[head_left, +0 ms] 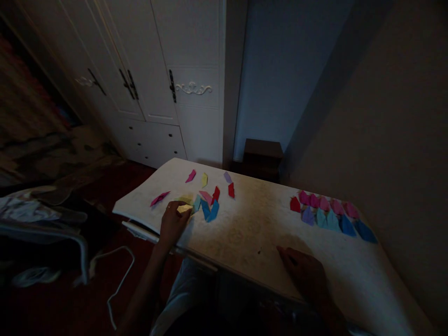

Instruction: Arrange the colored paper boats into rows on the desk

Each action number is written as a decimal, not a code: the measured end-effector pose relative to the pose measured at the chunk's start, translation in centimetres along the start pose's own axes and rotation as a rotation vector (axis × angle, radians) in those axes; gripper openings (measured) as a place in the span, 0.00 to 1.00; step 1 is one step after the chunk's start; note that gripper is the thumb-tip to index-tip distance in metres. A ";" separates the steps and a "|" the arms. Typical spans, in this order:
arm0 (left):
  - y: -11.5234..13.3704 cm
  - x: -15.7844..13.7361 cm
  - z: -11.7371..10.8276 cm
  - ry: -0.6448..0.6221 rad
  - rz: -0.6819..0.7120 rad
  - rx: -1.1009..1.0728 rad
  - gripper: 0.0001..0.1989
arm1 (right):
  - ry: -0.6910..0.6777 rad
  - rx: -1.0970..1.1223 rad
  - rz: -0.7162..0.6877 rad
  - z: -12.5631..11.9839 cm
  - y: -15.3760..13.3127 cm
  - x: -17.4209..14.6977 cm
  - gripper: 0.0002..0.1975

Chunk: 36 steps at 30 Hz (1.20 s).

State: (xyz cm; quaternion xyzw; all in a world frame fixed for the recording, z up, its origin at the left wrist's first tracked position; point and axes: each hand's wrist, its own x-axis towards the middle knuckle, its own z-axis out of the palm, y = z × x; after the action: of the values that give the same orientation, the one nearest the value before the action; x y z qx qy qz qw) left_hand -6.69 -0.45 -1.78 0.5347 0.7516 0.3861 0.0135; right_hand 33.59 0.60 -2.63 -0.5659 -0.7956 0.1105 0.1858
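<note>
My left hand (173,221) pinches a pale yellow folded paper piece (185,208) between thumb and fingers, just over the left part of the table. Beside it lie a light blue folded piece (197,204), blue folded pieces (212,211), a pink one (206,197) and a red one (215,194). To its left is a magenta folded piece (160,199). My right hand (304,270) rests at the table's near edge with its fingers loosely curled together. Nothing shows in it, though shadow hides much of the palm.
On the table (241,233), two rows of folded papers, including a red one (295,204) and a blue one (366,231), stand at the right. Further pieces, one magenta (191,176), lie toward the far edge. A white wardrobe (199,126) stands behind; a chair (82,252) is left.
</note>
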 end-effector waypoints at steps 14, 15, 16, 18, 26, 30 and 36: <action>-2.3 2.6 -2.3 -0.361 0.055 0.461 0.16 | -0.011 -0.061 0.002 1.0 2.1 -0.1 0.24; -2.4 2.4 -2.4 -0.347 0.045 0.475 0.16 | -0.008 -0.076 -0.006 1.1 2.4 -0.1 0.23; -2.6 2.2 -2.5 -0.330 0.037 0.489 0.16 | -0.006 -0.094 -0.017 1.2 2.7 -0.2 0.22; -3.1 1.8 -2.7 -0.293 0.028 0.504 0.16 | -0.004 -0.147 -0.060 1.5 3.4 -0.3 0.21; -5.0 1.7 -3.4 -0.298 0.030 0.514 0.18 | -0.021 -0.239 -0.136 2.0 4.2 -0.3 0.23; -5.2 2.6 -3.3 -0.334 0.049 0.530 0.16 | -0.021 -0.161 -0.040 1.3 2.8 -0.1 0.22; -5.4 3.1 -3.5 -0.323 0.067 0.493 0.16 | -0.003 -0.165 -0.025 0.9 2.1 -0.1 0.22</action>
State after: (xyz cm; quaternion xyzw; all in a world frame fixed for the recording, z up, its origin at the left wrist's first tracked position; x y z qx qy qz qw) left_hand -13.81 -0.58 -1.32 0.6009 0.7927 0.1019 -0.0104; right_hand 35.08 1.23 -4.27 -0.5691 -0.8093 0.0432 0.1386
